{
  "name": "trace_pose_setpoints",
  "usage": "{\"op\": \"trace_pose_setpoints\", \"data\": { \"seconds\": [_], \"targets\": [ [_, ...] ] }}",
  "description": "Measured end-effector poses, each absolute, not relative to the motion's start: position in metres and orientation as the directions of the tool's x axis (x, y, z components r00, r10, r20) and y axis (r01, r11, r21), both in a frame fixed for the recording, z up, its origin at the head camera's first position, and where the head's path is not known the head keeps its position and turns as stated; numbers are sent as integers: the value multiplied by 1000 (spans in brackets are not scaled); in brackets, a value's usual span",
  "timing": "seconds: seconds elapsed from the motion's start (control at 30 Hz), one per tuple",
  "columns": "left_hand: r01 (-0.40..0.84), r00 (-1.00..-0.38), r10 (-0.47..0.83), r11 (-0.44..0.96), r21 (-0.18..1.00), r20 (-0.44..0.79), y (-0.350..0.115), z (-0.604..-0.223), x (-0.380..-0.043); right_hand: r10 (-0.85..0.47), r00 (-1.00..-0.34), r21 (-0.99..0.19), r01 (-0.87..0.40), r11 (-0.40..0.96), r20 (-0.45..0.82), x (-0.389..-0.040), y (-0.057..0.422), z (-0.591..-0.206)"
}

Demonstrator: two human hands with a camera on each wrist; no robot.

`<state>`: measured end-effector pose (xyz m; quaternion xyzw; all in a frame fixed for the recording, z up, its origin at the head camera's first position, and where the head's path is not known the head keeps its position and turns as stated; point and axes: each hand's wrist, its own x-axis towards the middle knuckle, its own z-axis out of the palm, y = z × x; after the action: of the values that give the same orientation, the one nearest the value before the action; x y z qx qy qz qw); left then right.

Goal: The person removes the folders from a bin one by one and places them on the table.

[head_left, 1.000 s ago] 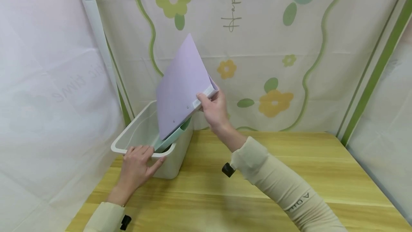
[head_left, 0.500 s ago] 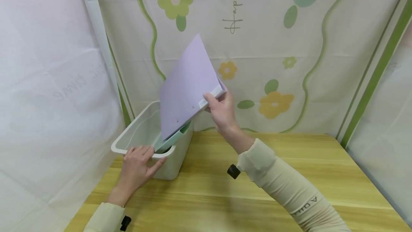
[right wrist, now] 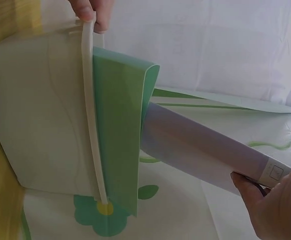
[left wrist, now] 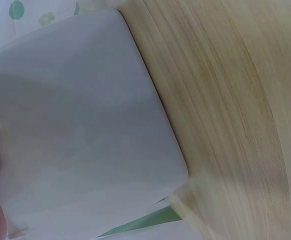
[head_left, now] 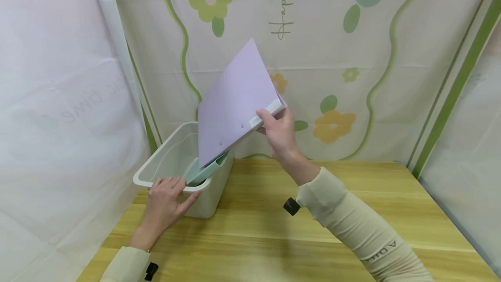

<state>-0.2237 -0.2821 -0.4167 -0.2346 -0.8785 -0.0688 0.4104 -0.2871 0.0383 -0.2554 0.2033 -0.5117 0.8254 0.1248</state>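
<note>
Over the white bin (head_left: 211,201), my right hand (head_left: 282,134) clamps its fingers on the tilted purple folder (head_left: 238,103), low end at the green folder (head_left: 207,171), while my left hand (head_left: 166,201) grips the rim (head_left: 141,182).

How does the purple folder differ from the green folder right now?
Position: the purple folder rises at a slant above the bin; the green folder sits lower, partly inside it.
Hold: the right grip holds the purple folder, not the green folder.
Label: the purple folder's spine has a white label; none shows on the green folder.
Shared: both are pale, plain-coloured folders.
</note>
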Motion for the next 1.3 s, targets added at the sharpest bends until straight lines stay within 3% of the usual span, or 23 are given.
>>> {"op": "trace_pose_setpoints", "data": {
  "seconds": [0.6, 1.3],
  "targets": [
    [464, -547, 356, 882, -80, 758, -285, -418, -224, 37, -891, -806, -426, -411, 453, -286, 53, -247],
    [467, -540, 355, 881, -79, 763, -284, -417, -223, 126, -920, -793, -385, -473, 372, -286, 71, -241]
  ]
}}
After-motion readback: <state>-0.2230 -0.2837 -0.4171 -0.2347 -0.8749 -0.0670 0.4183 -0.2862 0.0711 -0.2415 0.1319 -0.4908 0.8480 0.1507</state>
